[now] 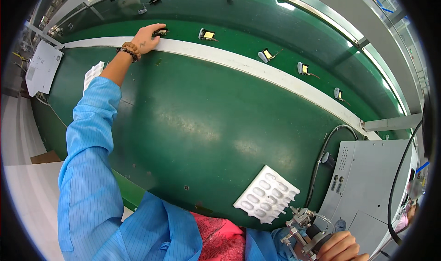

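My left hand [147, 39] reaches over a white rail [206, 52] onto the green conveyor belt, wearing beaded bracelets. Its fingers and thumb are closed around a small dark electronic part [161, 32] with a pale yellow patch. Farther right on the belt lie similar grey-and-yellow parts with short wires, the nearest one [207, 34] being a little way off. At the lower right, my right hand [341, 247] has its fingers curled around the black knob [317, 235] of a metal fixture [301, 219]; the palm side is hidden.
A white moulded tray [267, 194] with oval pockets lies on the green bench [197, 118], left of the fixture. A grey metal box [367, 183] and a thick black cable [318, 169] stand at right. Another white tray [93, 72] is partly behind my left arm.
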Demonstrator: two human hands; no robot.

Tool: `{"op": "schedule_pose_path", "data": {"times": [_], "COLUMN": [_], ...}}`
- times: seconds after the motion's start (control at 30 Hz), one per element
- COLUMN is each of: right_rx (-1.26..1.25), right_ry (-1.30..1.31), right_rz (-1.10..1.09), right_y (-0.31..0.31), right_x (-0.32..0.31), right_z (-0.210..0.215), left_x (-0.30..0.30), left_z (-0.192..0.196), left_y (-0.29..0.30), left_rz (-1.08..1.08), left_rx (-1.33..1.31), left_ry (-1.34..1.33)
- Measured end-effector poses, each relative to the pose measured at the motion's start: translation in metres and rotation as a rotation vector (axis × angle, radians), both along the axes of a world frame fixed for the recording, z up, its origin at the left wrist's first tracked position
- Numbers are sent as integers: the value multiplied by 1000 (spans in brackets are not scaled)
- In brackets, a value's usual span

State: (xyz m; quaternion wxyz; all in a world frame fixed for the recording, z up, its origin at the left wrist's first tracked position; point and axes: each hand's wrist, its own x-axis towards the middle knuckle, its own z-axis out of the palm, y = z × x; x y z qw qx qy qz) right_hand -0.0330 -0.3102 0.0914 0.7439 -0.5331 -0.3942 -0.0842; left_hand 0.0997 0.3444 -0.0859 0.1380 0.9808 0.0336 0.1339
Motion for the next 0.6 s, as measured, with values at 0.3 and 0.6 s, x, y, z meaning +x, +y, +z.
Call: {"op": "schedule_pose_path", "data": {"times": [0.3, 0.6], "right_rx": [17, -5], "right_ry": [-27, -17], "right_rz": [1, 125], "right_y": [-4, -20], "right_x": [0, 7], "right_z": [-2, -10], "left_x": [27, -80], "left_z": [2, 71], "left_y": [4, -313], "left_rz": [192, -462], "left_rx": [-219, -631], "left_ry": [-180, 33]}}
